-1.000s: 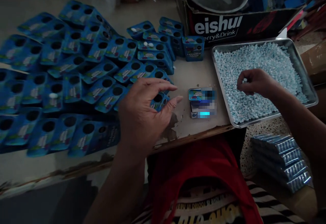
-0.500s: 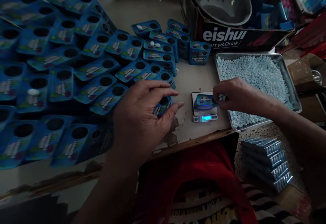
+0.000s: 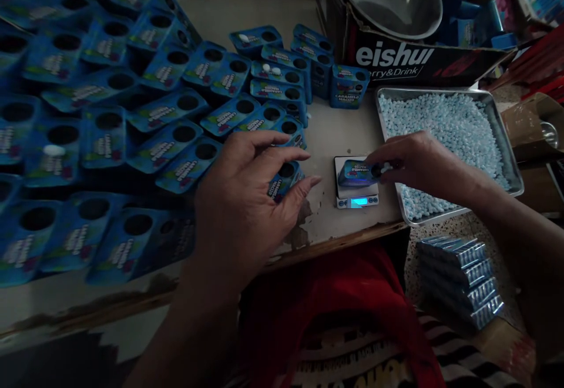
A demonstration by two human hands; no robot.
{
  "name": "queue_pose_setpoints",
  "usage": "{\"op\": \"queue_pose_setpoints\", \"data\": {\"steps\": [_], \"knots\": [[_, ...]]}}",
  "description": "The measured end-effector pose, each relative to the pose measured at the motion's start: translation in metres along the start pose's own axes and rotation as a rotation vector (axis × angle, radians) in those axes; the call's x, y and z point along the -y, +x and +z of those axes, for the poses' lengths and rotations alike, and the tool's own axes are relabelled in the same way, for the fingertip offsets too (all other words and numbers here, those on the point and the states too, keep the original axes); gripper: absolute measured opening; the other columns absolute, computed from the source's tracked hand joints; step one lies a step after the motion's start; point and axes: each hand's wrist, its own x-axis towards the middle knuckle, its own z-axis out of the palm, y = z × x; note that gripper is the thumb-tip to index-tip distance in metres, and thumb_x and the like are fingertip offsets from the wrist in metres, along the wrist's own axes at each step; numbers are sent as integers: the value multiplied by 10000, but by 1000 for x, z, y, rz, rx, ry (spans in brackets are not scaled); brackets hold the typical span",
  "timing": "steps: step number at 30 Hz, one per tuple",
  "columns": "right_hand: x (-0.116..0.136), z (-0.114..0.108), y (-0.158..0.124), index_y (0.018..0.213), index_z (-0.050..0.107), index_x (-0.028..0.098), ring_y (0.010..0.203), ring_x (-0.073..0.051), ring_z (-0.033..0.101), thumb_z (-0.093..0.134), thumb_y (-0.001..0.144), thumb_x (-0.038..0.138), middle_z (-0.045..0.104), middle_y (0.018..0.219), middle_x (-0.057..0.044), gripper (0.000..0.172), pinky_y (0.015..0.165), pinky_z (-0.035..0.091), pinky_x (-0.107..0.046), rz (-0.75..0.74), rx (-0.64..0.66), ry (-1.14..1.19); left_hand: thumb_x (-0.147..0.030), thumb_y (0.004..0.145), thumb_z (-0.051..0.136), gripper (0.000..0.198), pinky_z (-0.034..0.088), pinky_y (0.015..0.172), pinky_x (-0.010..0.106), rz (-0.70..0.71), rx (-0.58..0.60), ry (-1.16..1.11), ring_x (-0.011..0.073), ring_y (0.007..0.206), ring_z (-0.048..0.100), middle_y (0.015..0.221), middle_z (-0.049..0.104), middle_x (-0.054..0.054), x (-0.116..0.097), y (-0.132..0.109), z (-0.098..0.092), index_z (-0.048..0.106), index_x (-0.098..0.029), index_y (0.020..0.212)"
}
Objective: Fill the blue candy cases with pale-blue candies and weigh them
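Note:
A small digital scale [image 3: 358,202] with a lit blue display sits on the table. On it lies a blue candy box [image 3: 356,171]. My right hand [image 3: 412,161] is closed on a few pale candies [image 3: 386,167], with its fingertips at the box's right end. My left hand [image 3: 253,194] hovers left of the scale, fingers apart and holding nothing. Beneath its fingers a blue box [image 3: 286,177] shows in part. To the right, a metal tray [image 3: 513,164] holds a heap of pale blue and white candies [image 3: 445,126], partly behind my right forearm.
Many blue boxes [image 3: 103,135] with dark round holes cover the left of the table. A steel bowl [image 3: 388,0] rests on a black carton [image 3: 440,62] at the back. Foil-like packs [image 3: 460,279] are stacked below the tray. The table's worn front edge [image 3: 343,241] runs nearby.
My right hand's fingers have shifted slightly at the box's end, and fewer candies show between them. My left hand has hardly moved. The view has shifted slightly.

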Motion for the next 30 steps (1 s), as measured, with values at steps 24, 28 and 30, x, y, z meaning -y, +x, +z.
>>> {"op": "queue_pose_setpoints", "data": {"steps": [24,28,30], "knots": [[-82,-16,-23,913,840,227,716,-182,746,958,766,483,793,762,-29,317,709,645,-347,299,46,606,-290,920,887,483,599,1163,448,-60,161,-73,318,1303,722,1362,741,94,-21,-2,18,689,-272,1360],[-64,-17,-21,932,839,224,705,-182,744,955,787,499,795,759,-30,333,712,653,-342,247,26,574,-228,857,930,747,591,1189,442,-111,192,-144,310,1370,705,1445,702,90,-21,-3,37,570,-287,1509],[-62,-19,-23,942,839,227,701,-188,738,948,799,516,790,754,-34,341,710,656,-351,228,12,563,-233,838,936,789,588,1193,464,-189,191,-212,306,1368,708,1463,699,94,-19,-3,53,545,-290,1521]]}}
